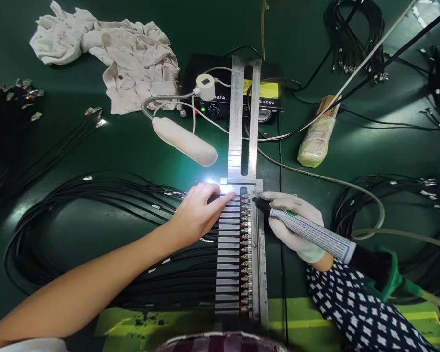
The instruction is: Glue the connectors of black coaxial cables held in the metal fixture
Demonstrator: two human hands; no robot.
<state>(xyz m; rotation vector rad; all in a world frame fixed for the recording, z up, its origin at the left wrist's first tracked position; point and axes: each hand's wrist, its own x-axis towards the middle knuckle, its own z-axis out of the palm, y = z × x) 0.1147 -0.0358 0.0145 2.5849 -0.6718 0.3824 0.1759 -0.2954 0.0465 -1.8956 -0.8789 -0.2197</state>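
Note:
My bare left hand [194, 215] is at the top end of a slotted metal fixture [261, 274], its fingers curled and its thumb pressing a black cable near the uppermost slots. Several black cables [139, 281] lie side by side across the fixture, their small connector ends [245, 249] with orange and green bits lined up along its right side. My right hand [297, 220], in a white glove, grips a dispensing syringe [311, 233] with a printed label and a green rear adapter [388, 276]. The syringe's dark tip is beside the top connectors.
A white lamp [185, 142] on a bent neck lights the fixture's top. Behind stand a black dispenser controller [216, 106] and an upright slotted metal bracket [236, 112]. A crumpled cloth [139, 63], a wrapped block [317, 134] and cable bundles [355, 34] lie around.

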